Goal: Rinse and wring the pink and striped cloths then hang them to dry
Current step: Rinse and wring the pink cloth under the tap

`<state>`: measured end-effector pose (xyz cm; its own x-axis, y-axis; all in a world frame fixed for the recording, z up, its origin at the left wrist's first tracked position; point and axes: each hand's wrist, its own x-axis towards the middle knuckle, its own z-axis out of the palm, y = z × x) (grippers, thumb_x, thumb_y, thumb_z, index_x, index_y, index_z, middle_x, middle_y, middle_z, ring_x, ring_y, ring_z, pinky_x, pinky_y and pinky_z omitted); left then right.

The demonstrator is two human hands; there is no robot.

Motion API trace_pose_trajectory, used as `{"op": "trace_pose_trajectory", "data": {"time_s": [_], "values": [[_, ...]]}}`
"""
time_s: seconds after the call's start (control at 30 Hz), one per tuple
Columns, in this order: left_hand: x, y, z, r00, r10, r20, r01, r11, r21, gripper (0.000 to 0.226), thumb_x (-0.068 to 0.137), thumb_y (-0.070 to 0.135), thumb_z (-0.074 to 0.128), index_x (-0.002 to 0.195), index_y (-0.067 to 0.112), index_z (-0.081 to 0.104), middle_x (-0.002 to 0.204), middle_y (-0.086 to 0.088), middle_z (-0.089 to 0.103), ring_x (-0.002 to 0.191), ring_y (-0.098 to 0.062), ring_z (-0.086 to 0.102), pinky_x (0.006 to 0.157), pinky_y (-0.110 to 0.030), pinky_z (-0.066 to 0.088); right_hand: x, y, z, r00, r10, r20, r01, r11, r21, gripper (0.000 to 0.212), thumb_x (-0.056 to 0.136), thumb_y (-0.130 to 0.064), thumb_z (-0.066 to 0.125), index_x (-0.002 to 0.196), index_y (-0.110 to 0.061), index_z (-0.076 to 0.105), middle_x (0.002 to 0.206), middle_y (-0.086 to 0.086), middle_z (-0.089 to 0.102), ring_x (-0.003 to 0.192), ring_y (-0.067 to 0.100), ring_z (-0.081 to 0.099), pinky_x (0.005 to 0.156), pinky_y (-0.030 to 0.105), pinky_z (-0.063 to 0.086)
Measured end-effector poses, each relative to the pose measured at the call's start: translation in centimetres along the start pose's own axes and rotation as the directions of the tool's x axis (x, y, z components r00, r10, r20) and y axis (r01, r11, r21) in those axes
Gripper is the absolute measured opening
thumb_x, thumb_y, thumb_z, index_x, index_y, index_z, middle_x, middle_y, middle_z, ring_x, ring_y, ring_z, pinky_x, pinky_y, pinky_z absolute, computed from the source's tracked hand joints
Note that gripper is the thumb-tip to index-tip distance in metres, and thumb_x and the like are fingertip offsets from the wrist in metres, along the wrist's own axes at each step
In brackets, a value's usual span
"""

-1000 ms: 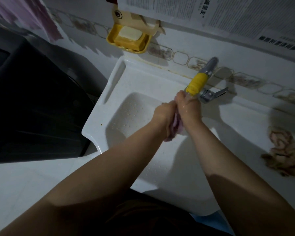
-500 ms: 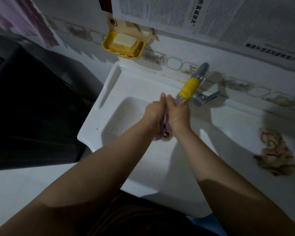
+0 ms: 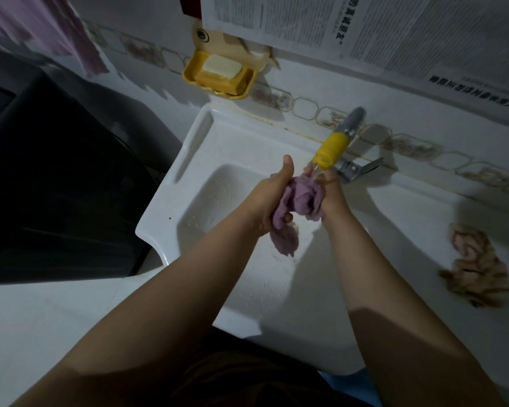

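Now my hands have drawn apart: a moment ago they were pressed close together around the pink cloth (image 3: 299, 201) with barely any of it showing, and now the bundle is opened out between them under the yellow-tipped tap (image 3: 332, 148). My left hand (image 3: 272, 198) has its fingers curled round the lower part of the cloth, thumb pointing up, and a wet tail hangs below it over the sink (image 3: 194, 160). My right hand (image 3: 328, 189) grips the other side just under the spout, though its fingers are mostly hidden behind the fabric. Water seems to be running onto the cloth, but the stream is faint and I cannot be sure.

I take this to mean I am still rinsing, spreading the folds so water reaches inside, rather than wringing yet. The striped cloth (image 3: 476, 265) lies crumpled on the tabletop (image 3: 423, 218) to my right, well apart from the basin and not yet handled. So the task looks early: one cloth mid-rinse, the other waiting, nothing hung.
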<state>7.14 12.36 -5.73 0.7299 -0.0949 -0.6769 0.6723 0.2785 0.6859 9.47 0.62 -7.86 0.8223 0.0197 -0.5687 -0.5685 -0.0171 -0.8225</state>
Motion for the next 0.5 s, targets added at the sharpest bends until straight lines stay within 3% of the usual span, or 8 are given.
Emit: {"op": "trace_pose_trajectory", "data": {"time_s": [0.03, 0.1, 0.17, 0.23, 0.3, 0.37, 0.43, 0.5], "values": [[0.0, -0.1, -0.6, 1.000, 0.001, 0.023, -0.001, 1.000, -0.003, 0.060, 0.092, 0.062, 0.038, 0.083, 0.006, 0.055, 0.053, -0.005, 0.047, 0.037, -0.013, 0.043, 0.036, -0.016, 0.034, 0.3, 0.1, 0.0, 0.998, 0.065, 0.006, -0.065, 0.996, 0.056, 0.037, 0.102, -0.036, 0.033, 0.086, -0.015, 0.057, 0.056, -0.010, 0.064, 0.043, 0.000, 0.057, 0.038, 0.014, 0.044], [-0.1, -0.2, -1.5, 0.997, 0.017, 0.074, -0.014, 0.999, -0.037, 0.057, 0.096, 0.054, 0.042, 0.099, 0.000, 0.060, 0.065, -0.011, 0.054, 0.042, -0.015, 0.051, 0.038, -0.016, 0.041, 0.3, 0.6, -0.4, 0.961, 0.100, 0.259, -0.168, 0.953, 0.253, 0.062, 0.098, -0.055, 0.024, 0.103, -0.007, 0.064, 0.092, 0.006, 0.073, 0.079, 0.013, 0.071, 0.068, 0.030, 0.058], [-0.4, -0.3, -2.2, 0.995, 0.003, 0.101, 0.002, 0.998, -0.057, 0.041, 0.096, 0.042, 0.050, 0.092, 0.003, 0.063, 0.066, -0.012, 0.056, 0.042, -0.016, 0.052, 0.040, -0.018, 0.042, -0.5, 1.1, -0.6, 0.929, 0.085, 0.359, -0.180, 0.954, 0.240, 0.076, 0.087, -0.066, 0.028, 0.122, -0.006, 0.058, 0.116, 0.011, 0.067, 0.106, 0.024, 0.064, 0.086, 0.040, 0.050], [-0.5, -0.5, -2.8, 0.993, 0.004, 0.119, 0.001, 0.999, -0.040, 0.022, 0.095, 0.029, 0.054, 0.089, 0.010, 0.062, 0.065, -0.009, 0.055, 0.038, -0.013, 0.047, 0.039, -0.018, 0.038, -0.6, 2.1, -0.9, 0.959, 0.011, 0.283, -0.029, 0.998, 0.062, 0.056, 0.090, -0.056, 0.045, 0.112, -0.007, 0.061, 0.099, 0.014, 0.067, 0.084, 0.025, 0.062, 0.063, 0.029, 0.045], [-0.3, -0.9, -3.6, 0.994, 0.032, 0.105, -0.034, 0.999, 0.022, 0.016, 0.094, 0.018, 0.054, 0.091, 0.012, 0.069, 0.063, -0.007, 0.060, 0.038, -0.012, 0.047, 0.040, -0.018, 0.037, -0.1, 2.6, -1.5, 0.997, -0.077, 0.031, 0.077, 0.997, -0.008, 0.029, 0.097, -0.036, 0.049, 0.087, -0.014, 0.064, 0.067, 0.006, 0.060, 0.055, 0.017, 0.050, 0.045, 0.020, 0.036], [0.1, -1.5, -4.4, 0.998, 0.054, 0.027, -0.056, 0.993, 0.099, 0.020, 0.092, 0.014, 0.054, 0.086, 0.016, 0.073, 0.055, -0.004, 0.060, 0.041, -0.014, 0.045, 0.041, -0.018, 0.036, 0.7, 2.2, -2.4, 0.993, -0.060, -0.106, 0.072, 0.991, 0.114, 0.028, 0.094, -0.039, 0.054, 0.084, -0.015, 0.065, 0.075, 0.004, 0.067, 0.064, 0.019, 0.059, 0.056, 0.025, 0.046], [0.4, -2.1, -5.0, 0.997, 0.073, -0.030, -0.070, 0.992, 0.101, 0.024, 0.091, 0.012, 0.053, 0.080, 0.018, 0.074, 0.058, -0.006, 0.057, 0.048, -0.016, 0.042, 0.040, -0.018, 0.035, 1.3, 1.8, -3.0, 0.998, -0.011, -0.058, 0.026, 0.966, 0.258, 0.048, 0.078, -0.055, 0.068, 0.096, -0.010, 0.068, 0.096, 0.013, 0.064, 0.085, 0.021, 0.056, 0.068, 0.031, 0.042], [0.7, -2.7, -5.1, 0.993, 0.075, -0.086, -0.070, 0.996, 0.061, 0.026, 0.092, 0.013, 0.052, 0.077, 0.016, 0.073, 0.059, -0.007, 0.054, 0.049, -0.015, 0.040, 0.039, -0.017, 0.034, 0.6, 0.7, -2.6, 0.998, -0.002, -0.060, 0.019, 0.956, 0.293, 0.040, 0.075, -0.051, 0.071, 0.088, -0.013, 0.072, 0.089, 0.014, 0.060, 0.076, 0.019, 0.050, 0.063, 0.026, 0.032]]}}
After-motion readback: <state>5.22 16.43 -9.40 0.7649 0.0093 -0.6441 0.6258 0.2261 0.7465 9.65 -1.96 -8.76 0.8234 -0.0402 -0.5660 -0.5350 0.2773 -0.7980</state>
